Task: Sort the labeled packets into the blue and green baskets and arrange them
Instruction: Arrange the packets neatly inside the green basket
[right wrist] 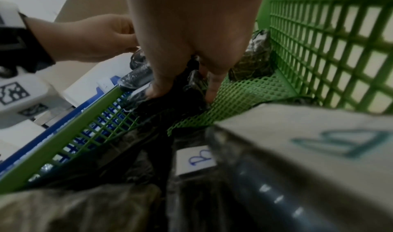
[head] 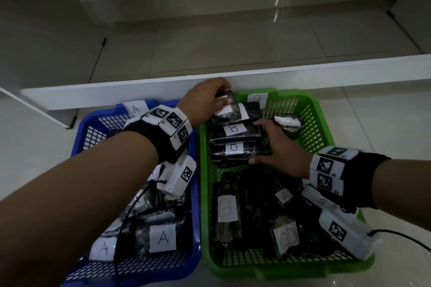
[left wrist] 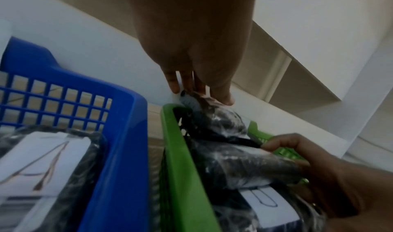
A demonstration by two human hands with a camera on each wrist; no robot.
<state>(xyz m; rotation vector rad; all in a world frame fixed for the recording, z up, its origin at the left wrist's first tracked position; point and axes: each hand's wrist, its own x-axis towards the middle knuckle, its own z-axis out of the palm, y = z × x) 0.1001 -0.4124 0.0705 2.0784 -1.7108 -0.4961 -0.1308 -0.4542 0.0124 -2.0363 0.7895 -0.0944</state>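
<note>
Blue basket (head: 140,270) holds our A packets (head: 162,237). Left hand (head: 205,100) pinches the far B packet (head: 235,113) in the green basket (head: 310,123) (back-left corner); right hand (head: 282,149), fingers extended, presses the row's side.

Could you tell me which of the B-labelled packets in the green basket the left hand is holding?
The left hand grips the farthest black plastic packet in the row along the green plastic basket's left wall, at the far corner.
</note>
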